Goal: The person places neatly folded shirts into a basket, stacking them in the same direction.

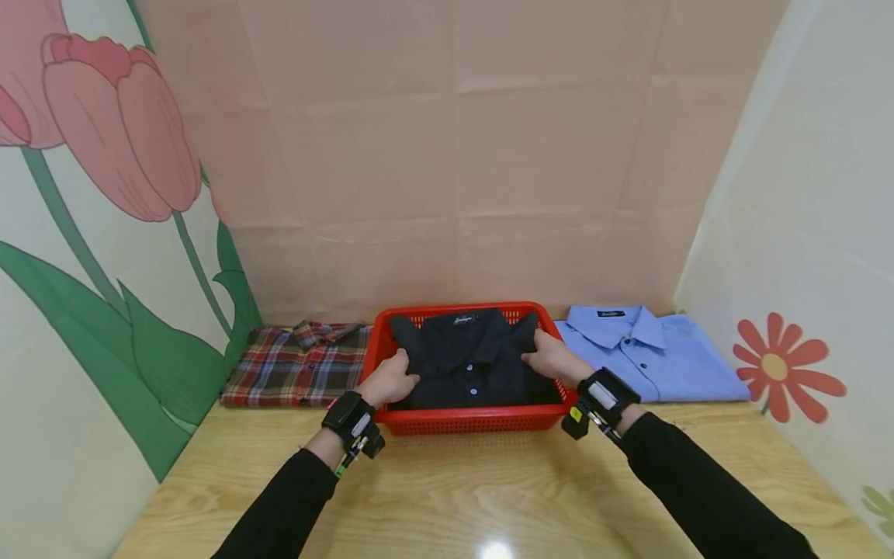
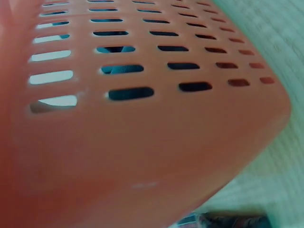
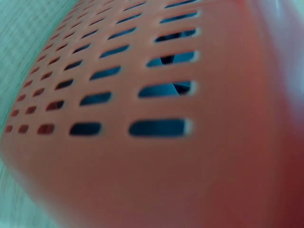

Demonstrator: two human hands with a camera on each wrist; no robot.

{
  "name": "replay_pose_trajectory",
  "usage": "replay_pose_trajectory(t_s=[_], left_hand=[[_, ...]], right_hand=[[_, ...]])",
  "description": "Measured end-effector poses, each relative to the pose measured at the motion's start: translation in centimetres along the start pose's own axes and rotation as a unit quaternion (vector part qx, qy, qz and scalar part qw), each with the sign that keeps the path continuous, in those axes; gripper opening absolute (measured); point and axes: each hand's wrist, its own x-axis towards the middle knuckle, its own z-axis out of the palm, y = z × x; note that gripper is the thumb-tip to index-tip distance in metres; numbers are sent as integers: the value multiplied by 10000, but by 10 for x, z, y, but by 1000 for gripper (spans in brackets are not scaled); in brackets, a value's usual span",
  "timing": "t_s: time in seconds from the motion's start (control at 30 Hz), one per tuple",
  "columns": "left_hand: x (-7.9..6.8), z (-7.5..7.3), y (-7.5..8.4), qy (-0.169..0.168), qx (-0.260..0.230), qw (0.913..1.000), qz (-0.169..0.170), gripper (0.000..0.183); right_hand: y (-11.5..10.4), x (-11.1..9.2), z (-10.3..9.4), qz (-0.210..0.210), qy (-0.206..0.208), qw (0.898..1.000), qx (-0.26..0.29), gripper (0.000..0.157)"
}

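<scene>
Black shirt (image 1: 469, 357) sits folded in the red basket (image 1: 475, 418) on the table (image 1: 447, 489), collar at the far end. Left hand (image 1: 389, 380) is pinching its left side, right hand (image 1: 556, 360) pinching the right. Folded plaid shirt (image 1: 296, 371) just left of the basket, folded light blue shirt (image 1: 646, 357) on the right. Wrist cams mostly show basket wall.

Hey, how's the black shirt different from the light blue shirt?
The black shirt has pale buttons, while the light blue shirt has dark ones. The black shirt lies inside the red basket; the light blue shirt lies on the table, outside it. The left hand and right hand hold the black shirt, but neither holds the light blue shirt. Both shirts show a collar and a neck label.
</scene>
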Motion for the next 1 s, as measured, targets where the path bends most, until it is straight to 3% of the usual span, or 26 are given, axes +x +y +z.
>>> replay_pose_trajectory(t_s=[0.17, 0.43, 0.63, 0.8, 0.87, 1.0], left_hand=[[-1, -2, 3, 148, 385, 9991, 95, 79], [-7, -7, 10, 206, 961, 9945, 355, 64], [-5, -2, 7, -97, 2101, 9719, 1060, 48], [2, 2, 4, -416, 2499, 9583, 1322, 40], [6, 2, 3, -474, 2491, 9580, 1340, 39], [13, 3, 2, -795, 2335, 9629, 1095, 41]], right_hand=[[-1, -5, -2, -106, -169, 9996, -215, 80], [-7, -10, -1, -554, -189, 9881, -1425, 70], [-16, -15, 7, -1080, -571, 9672, -2226, 45], [-19, -20, 10, -744, -1071, 9638, -2324, 24], [-19, -21, 10, -426, -1161, 9669, -2233, 23], [-18, -19, 13, -218, -1319, 9647, -2267, 25]])
